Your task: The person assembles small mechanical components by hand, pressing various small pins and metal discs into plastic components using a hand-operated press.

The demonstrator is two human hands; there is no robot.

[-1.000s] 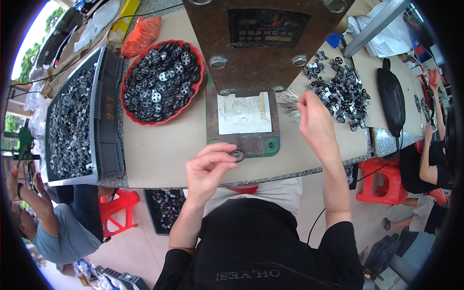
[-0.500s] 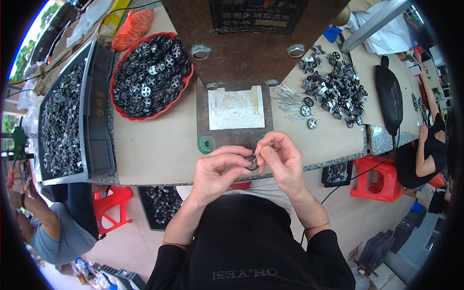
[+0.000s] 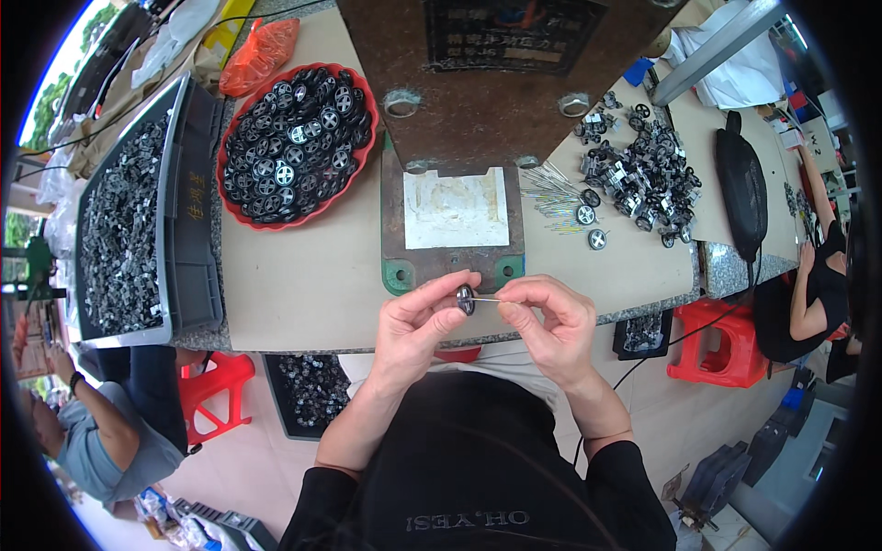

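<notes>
Between the thumb and fingers of my left hand (image 3: 413, 323) is a small black toy wheel (image 3: 465, 299), held edge-on above the near table edge. My right hand (image 3: 549, 321) pinches a thin metal axle pin (image 3: 487, 299), whose left end meets the wheel's centre. How deep the pin sits in the wheel cannot be seen. Just beyond my hands is the base of a brown press with a white plate (image 3: 457, 209) on it. More loose pins (image 3: 548, 197) lie to the right of the plate, with a few wheels (image 3: 597, 239) beside them.
A red scalloped tray (image 3: 223, 174) heaped with wheels stands left of the press (image 3: 478, 101). Farther left is a grey crate (image 3: 195, 211) of small dark parts. Wheeled assemblies (image 3: 643, 170) are piled at right, near a black pouch (image 3: 740, 184). Other people sit at both sides.
My hands have drawn apart a little, and the wheel has turned edge-on. The pin now shows as a straight line between wheel and right fingers. The view has shifted slightly.
</notes>
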